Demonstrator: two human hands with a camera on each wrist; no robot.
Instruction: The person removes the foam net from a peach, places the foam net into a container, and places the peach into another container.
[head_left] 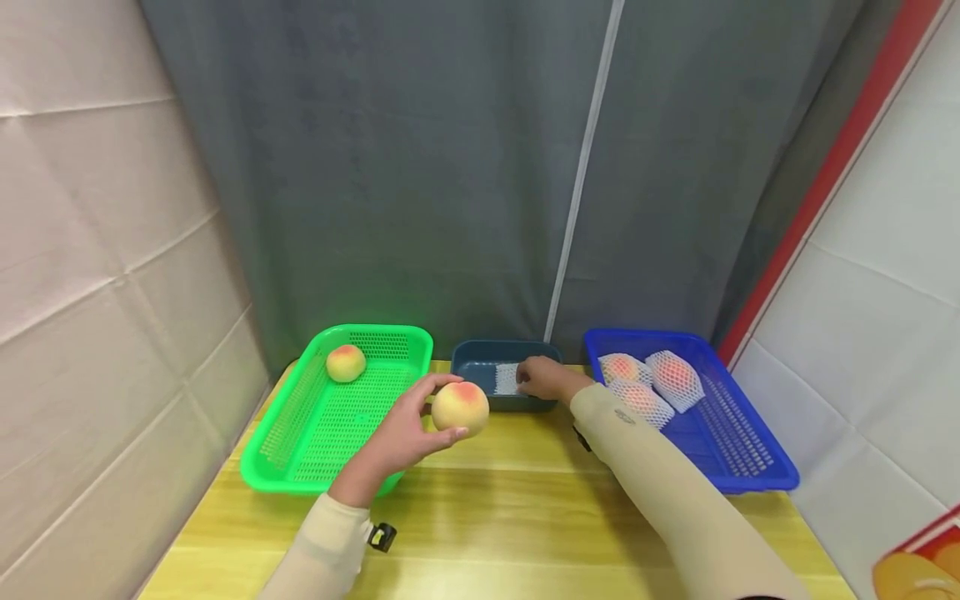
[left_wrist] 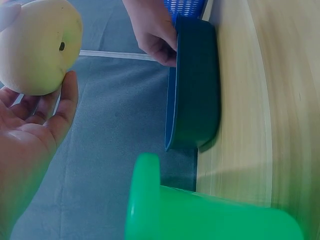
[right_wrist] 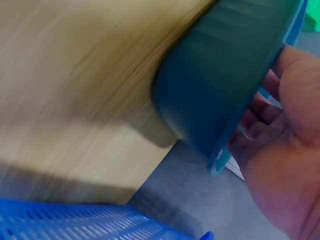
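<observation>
My left hand [head_left: 408, 429] holds a bare peach [head_left: 461, 410] between thumb and fingers, raised in front of the dark blue tray. The left wrist view shows the peach's [left_wrist: 42, 47] pale side with a small dark stem hollow. My right hand [head_left: 546, 379] reaches over the rim of the small tray [head_left: 504, 403], its curled fingers pinching the edge of a white foam net [head_left: 506, 379] inside. In the right wrist view those fingers [right_wrist: 257, 117] dip behind the tray wall [right_wrist: 215, 70], which hides their tips.
A green basket [head_left: 262, 467] on the left holds one bare peach [head_left: 346, 363]. To the right, a blue basket [head_left: 757, 482] contains several peaches [head_left: 675, 379] in white foam nets. All stand on a wooden table [head_left: 510, 517], with a grey curtain [head_left: 390, 167] behind.
</observation>
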